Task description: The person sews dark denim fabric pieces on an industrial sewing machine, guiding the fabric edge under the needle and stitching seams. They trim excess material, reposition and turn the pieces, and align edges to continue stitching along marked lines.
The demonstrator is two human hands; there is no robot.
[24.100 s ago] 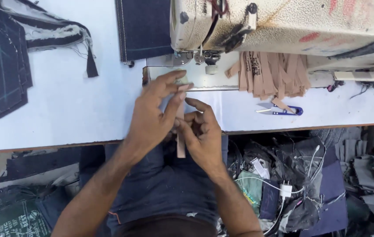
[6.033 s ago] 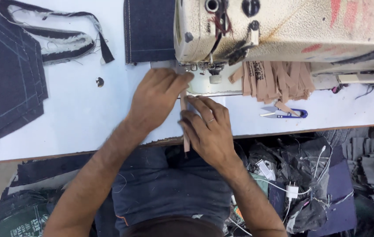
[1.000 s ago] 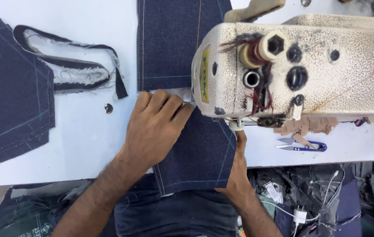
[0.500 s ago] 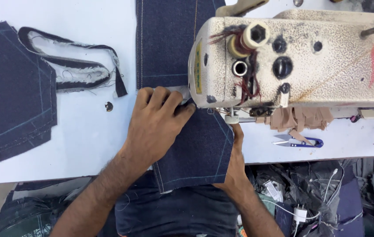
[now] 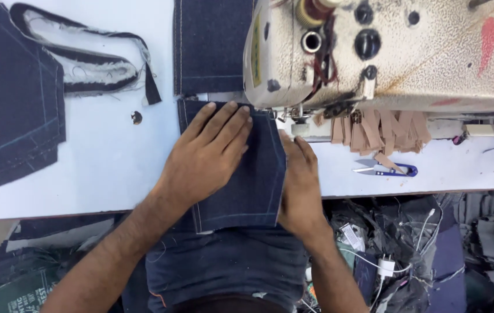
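White worktable point(image 5: 114, 174) above a cluttered floor point(image 5: 432, 255).

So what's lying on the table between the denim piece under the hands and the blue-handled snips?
In the head view, a bare strip of white table lies between the denim piece and the snips, crossed only by the right hand.
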